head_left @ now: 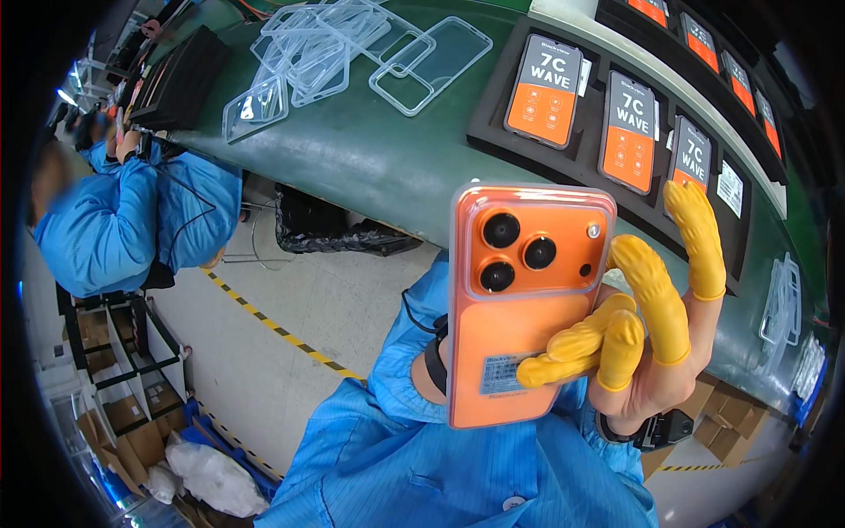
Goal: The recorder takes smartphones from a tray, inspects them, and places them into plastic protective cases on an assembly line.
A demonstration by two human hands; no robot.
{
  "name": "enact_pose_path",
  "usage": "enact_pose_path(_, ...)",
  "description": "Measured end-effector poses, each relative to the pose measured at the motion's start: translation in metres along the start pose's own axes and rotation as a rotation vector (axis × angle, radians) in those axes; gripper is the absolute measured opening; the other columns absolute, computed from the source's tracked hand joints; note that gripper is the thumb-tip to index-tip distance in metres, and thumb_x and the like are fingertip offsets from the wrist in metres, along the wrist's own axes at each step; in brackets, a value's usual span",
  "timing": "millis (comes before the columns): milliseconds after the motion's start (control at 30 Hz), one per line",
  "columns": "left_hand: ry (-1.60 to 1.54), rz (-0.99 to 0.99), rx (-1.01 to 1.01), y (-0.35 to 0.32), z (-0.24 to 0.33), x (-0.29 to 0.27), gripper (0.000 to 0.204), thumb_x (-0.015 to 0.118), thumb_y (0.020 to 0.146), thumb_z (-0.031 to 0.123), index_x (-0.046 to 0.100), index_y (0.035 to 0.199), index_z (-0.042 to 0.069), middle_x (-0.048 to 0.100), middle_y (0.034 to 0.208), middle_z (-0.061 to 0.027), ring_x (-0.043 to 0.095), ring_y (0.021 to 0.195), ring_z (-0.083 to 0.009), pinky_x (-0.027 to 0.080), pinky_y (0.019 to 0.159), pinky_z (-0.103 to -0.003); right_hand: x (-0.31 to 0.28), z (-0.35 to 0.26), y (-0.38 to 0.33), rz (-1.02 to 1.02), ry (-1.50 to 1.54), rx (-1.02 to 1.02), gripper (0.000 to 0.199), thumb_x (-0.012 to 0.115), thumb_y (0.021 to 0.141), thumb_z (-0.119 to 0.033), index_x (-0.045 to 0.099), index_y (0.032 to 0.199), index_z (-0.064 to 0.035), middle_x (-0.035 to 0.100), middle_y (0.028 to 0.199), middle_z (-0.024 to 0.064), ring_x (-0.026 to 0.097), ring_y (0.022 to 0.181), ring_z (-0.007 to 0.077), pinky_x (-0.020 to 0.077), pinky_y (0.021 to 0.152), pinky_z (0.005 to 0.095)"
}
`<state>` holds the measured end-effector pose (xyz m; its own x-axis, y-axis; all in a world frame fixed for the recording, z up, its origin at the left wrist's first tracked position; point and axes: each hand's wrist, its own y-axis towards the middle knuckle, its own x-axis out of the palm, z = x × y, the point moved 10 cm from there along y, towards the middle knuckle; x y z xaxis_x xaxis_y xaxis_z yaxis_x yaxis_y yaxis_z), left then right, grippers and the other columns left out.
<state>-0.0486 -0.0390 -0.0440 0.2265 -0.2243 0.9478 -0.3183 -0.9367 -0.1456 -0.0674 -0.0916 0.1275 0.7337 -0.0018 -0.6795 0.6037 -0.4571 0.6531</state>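
An orange phone [506, 321] stands upright before me, its back with several dark camera lenses turned my way. A clear case [455, 264] fits around it, and a pale label is on its lower back. My left hand [429, 374] reaches behind the phone and holds it; its fingers are mostly hidden. My right hand [656, 352], wearing yellow finger cots, is at the phone's right side. Some of its fingers close at the lower right of the back, near the label, while two others stretch upward. Which fingertips touch the case is hard to tell.
On the green bench [352, 167] lies a heap of clear cases [308, 53]. A black tray [493, 132] holds several phones with grey and orange fronts; another tray [695, 66] stands behind. A co-worker in blue [114, 220] sits at left, by a divided rack [128, 370].
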Motion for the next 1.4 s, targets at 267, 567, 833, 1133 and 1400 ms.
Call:
enact_pose_path(267, 0.262, -0.175, 0.063, 0.013, 0.004, -0.017, 0.044, 0.039, 0.108, 0.023, 0.038, 0.145, 0.000, 0.052, 0.133, -0.0143, 0.056, 0.116, -0.0202, 0.049, 0.098, -0.028, 0.003, 0.010, -0.008, 0.022, 0.068, 0.070, 0.040, 0.050, 0.098, -0.026, 0.068, 0.115, 0.0051, 0.053, 0.132, 0.0376, 0.055, 0.123, 0.0485, 0.0442, 0.103, 0.0521)
enact_pose_path(567, 0.179, -0.119, 0.033, 0.009, 0.003, -0.004, 0.043, 0.042, 0.107, 0.022, 0.039, 0.144, 0.001, 0.057, 0.126, -0.0129, 0.061, 0.106, -0.0170, 0.053, 0.088, -0.024, 0.001, 0.014, -0.013, 0.028, 0.091, 0.086, 0.039, 0.051, 0.099, -0.027, 0.068, 0.115, 0.0050, 0.054, 0.131, 0.0367, 0.056, 0.122, 0.0475, 0.0442, 0.103, 0.0529)
enact_pose_path(833, 0.123, -0.210, 0.024, 0.020, 0.014, 0.014, 0.043, 0.043, 0.106, 0.027, 0.041, 0.141, 0.001, 0.057, 0.119, -0.0131, 0.060, 0.097, -0.0191, 0.052, 0.080, -0.027, -0.001, 0.008, -0.014, -0.006, 0.089, 0.099, 0.042, 0.051, 0.100, -0.030, 0.065, 0.115, 0.0071, 0.054, 0.129, 0.0369, 0.056, 0.121, 0.0479, 0.0442, 0.103, 0.0530)
enact_pose_path(1133, 0.084, -0.262, 0.024, 0.019, 0.015, 0.030, 0.045, 0.043, 0.105, 0.033, 0.043, 0.137, 0.002, 0.056, 0.111, -0.0133, 0.059, 0.086, -0.0215, 0.051, 0.072, -0.029, -0.003, 0.005, -0.013, -0.001, 0.122, 0.063, 0.044, 0.050, 0.100, -0.030, 0.065, 0.114, 0.0084, 0.056, 0.127, 0.0364, 0.057, 0.119, 0.0485, 0.0447, 0.102, 0.0548)
enact_pose_path(1400, 0.015, -0.209, -0.026, 0.012, -0.003, 0.016, 0.047, 0.043, 0.104, 0.038, 0.045, 0.134, 0.002, 0.056, 0.104, -0.0135, 0.058, 0.076, -0.0236, 0.051, 0.065, -0.032, 0.006, 0.024, -0.021, 0.094, 0.234, 0.212, 0.034, 0.061, 0.092, -0.031, 0.073, 0.108, -0.0034, 0.064, 0.122, 0.0249, 0.060, 0.115, 0.0464, 0.0457, 0.101, 0.0533)
